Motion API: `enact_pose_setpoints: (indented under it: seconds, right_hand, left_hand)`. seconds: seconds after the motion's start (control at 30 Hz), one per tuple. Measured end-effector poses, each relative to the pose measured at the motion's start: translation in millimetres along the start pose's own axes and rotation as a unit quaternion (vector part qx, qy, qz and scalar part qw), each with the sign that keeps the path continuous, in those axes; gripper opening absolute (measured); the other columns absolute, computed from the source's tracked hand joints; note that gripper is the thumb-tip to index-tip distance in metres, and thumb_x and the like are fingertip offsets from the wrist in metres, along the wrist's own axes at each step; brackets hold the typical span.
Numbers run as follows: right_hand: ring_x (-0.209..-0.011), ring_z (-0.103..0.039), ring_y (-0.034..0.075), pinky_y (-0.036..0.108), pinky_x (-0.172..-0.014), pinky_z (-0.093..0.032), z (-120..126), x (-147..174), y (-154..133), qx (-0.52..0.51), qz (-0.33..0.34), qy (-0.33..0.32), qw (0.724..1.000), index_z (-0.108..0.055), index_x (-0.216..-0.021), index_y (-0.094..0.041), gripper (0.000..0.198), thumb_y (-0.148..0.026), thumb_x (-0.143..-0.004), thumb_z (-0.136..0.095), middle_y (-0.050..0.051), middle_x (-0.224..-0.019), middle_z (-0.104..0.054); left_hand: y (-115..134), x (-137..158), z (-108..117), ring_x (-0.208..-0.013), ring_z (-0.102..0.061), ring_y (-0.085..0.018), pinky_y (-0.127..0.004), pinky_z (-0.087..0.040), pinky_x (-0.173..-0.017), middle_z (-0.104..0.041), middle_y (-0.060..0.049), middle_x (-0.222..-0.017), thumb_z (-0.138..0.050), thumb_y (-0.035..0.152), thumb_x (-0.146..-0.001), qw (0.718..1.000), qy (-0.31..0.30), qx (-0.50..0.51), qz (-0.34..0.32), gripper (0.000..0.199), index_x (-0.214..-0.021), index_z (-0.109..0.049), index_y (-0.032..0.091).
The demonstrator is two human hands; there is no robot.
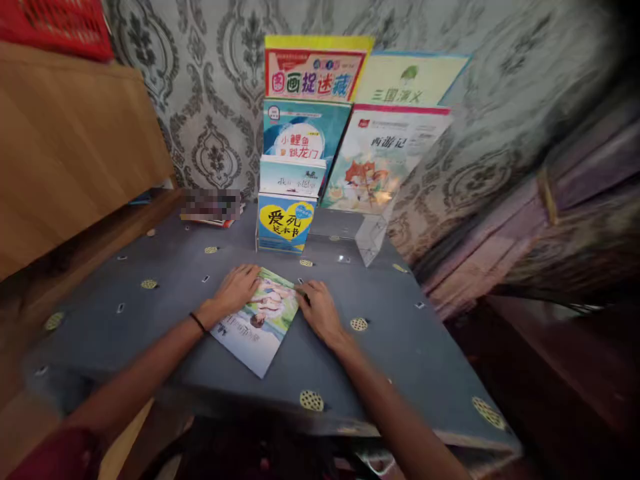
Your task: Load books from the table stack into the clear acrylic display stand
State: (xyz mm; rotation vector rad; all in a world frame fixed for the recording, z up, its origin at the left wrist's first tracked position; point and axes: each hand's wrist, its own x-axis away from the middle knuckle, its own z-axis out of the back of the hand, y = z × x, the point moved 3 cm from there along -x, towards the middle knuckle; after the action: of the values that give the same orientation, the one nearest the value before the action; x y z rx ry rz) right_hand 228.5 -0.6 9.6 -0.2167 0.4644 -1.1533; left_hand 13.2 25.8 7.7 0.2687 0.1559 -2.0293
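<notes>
A thin picture book [270, 327] lies on the dark grey tabletop, its cover upside down to me, with drawn figures on green and pale blue. My left hand [239, 287] is closed on the book's upper left edge, a dark band around its wrist. At the upper right corner, my right hand [320, 310] grips the edge with thumb and fingers. Just beyond stands a clear tiered rack [373, 240] of books. A blue book with a yellow heart [285, 223] is at its front, and a white book with a fox picture [380, 157] leans on the right.
Blurred-out items lie on a small stack of books [213, 217] at the back left. A wooden cabinet [85, 147] borders the left, with a red basket [60, 27] on top. Patterned wallpaper is behind; a pinkish curtain [505, 227] hangs on the right.
</notes>
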Motion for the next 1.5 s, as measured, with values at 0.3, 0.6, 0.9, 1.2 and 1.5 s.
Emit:
enact_pose_setpoints:
  seconds: [0.3, 0.6, 0.9, 1.2, 1.5]
  right_hand:
    - [-0.082, -0.063, 0.021, 0.030, -0.074, -0.046, 4, 83, -30, 0.004, -0.002, 0.021, 1.000, -0.070, -0.099, -0.021, 0.019, -0.023, -0.097, -0.051, 0.006, -0.088, -0.066]
    - [-0.131, -0.051, 0.026, 0.044, -0.110, -0.041, -24, 23, -55, -0.026, 0.109, -0.010, 0.994, -0.059, -0.130, -0.013, 0.043, -0.008, -0.091, -0.041, 0.017, -0.143, -0.054]
    - [-0.141, -0.043, 0.026, 0.050, -0.117, -0.033, -45, -12, -39, 0.010, 0.132, -0.053, 0.990, -0.053, -0.140, -0.013, 0.043, -0.022, -0.100, -0.039, 0.016, -0.148, -0.052]
    - [-0.122, -0.053, 0.027, 0.046, -0.104, -0.044, -40, -12, -41, 0.026, 0.126, -0.004, 0.992, -0.058, -0.134, -0.014, 0.041, -0.020, -0.097, -0.044, 0.016, -0.136, -0.060]
    - [-0.095, -0.059, 0.025, 0.037, -0.086, -0.041, -12, 10, -46, 0.128, 0.033, -0.017, 0.991, -0.069, -0.092, -0.017, 0.022, -0.024, -0.098, -0.049, 0.011, -0.093, -0.069]
  left_hand:
    - [9, -17, 9, -0.119, -0.055, -0.027, -0.041, -0.039, -0.101, -0.063, -0.015, -0.124, -0.044, 0.021, -0.100, 0.994, -0.016, -0.066, -0.087, 0.020, -0.113, -0.058, 0.015]
    - [50, 44, 1, -0.136, -0.049, -0.027, -0.048, -0.038, -0.111, -0.054, -0.019, -0.144, -0.039, 0.023, -0.099, 0.994, 0.019, 0.094, -0.048, 0.040, -0.137, -0.046, 0.013]
    - [-24, 86, 3, -0.139, -0.047, -0.025, -0.049, -0.036, -0.115, -0.055, -0.016, -0.146, -0.030, 0.035, -0.103, 0.991, 0.031, 0.074, 0.106, 0.047, -0.140, -0.048, 0.013]
    - [-4, 150, 20, -0.147, -0.032, -0.031, -0.056, -0.026, -0.118, -0.038, -0.012, -0.158, -0.047, 0.059, -0.095, 0.999, -0.006, 0.045, 0.022, 0.065, -0.150, -0.039, 0.025]
    - [-35, 145, 37, -0.130, -0.051, -0.034, -0.054, -0.043, -0.104, -0.053, -0.018, -0.144, -0.039, 0.052, -0.100, 0.996, 0.044, -0.016, 0.078, 0.049, -0.132, -0.057, 0.019]
